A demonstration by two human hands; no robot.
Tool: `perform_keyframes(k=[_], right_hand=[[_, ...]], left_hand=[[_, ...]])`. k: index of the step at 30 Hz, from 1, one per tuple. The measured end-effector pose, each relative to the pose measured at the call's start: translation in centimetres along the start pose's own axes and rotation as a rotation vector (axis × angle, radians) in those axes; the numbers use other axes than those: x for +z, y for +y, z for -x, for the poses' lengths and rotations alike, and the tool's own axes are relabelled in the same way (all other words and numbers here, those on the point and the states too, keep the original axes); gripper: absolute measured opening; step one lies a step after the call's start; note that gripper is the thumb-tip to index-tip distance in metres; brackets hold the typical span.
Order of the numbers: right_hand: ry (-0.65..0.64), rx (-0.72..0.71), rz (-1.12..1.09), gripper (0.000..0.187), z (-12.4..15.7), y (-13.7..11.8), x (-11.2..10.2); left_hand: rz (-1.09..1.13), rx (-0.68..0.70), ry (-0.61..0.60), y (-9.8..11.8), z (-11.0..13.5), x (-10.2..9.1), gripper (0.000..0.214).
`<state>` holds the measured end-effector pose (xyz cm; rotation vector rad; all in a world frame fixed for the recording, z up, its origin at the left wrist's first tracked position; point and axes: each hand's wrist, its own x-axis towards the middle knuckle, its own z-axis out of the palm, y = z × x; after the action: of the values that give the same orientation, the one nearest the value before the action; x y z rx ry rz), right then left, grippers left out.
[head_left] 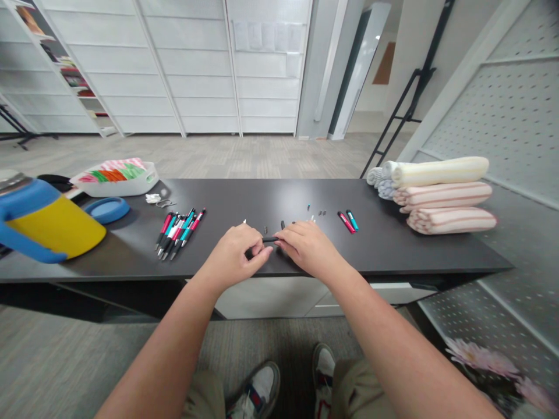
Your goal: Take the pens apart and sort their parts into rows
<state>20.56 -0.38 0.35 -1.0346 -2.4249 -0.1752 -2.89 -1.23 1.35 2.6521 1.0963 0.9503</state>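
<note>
— Forearms (pixel 166 349) stretch out over a pair of sneakers (pixel 257 390), and both hands meet right at the front of the desk (pixel 262 198)!

— What have they got there?

— A slim black pen barrel (pixel 269 239), held level between them just in from the edge. The left hand (pixel 231 256) is curled nearly closed around one end, and the right hand (pixel 308 247) pinches the other, its fingertips (pixel 283 244) pressed close against the barrel.

— And the other pieces?

— Small dark pen parts (pixel 265 230) sit just ahead of the hands, with more farther right (pixel 322 213). A bundle of pink and teal pens (pixel 180 233) lies off to the left, and a red pen and a teal pen (pixel 347 221) lie together to the right.

— Where's the danger?

— Right at that edge! One slip of the fingers and the barrel could roll off the desk and drop to the floor. A careless wrist could also scatter those tiny parts, and they're easy to lose.
</note>
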Motion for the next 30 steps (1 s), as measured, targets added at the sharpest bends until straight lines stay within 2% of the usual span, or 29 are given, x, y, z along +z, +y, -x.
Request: perform_keyframes(k=[5, 10, 16, 21, 25, 30], right_hand=[[-0.047, -0.016, 0.001, 0.027, -0.1, -0.5, -0.4], [-0.091, -0.019, 0.000, 0.030, 0.0, -1.0, -0.6], [-0.077, -0.002, -0.072, 0.032, 0.1, -1.3, -0.6], [-0.046, 0.058, -0.244, 0.041, -0.3, -1.8, 0.0], [0.016, 0.152, -0.462, 0.045, -0.7, -2.2, 0.2], [0.011, 0.235, -0.660, 0.048, -0.8, -1.9, 0.0]], left_hand=[[0.015, -0.136, 0.070, -0.4, 0.3, 0.3, 0.023], [-0.188, 0.040, -0.038, -0.6, 0.5, 0.6, 0.021], [-0.327, 0.099, -0.083, -0.1, 0.5, 0.7, 0.019], [-0.355, 0.104, -0.067, 0.1, 0.6, 0.5, 0.026], [-0.341, 0.080, -0.052, -0.1, 0.5, 0.6, 0.034], [-0.301, 0.046, -0.068, 0.0, 0.2, 0.8, 0.036]])
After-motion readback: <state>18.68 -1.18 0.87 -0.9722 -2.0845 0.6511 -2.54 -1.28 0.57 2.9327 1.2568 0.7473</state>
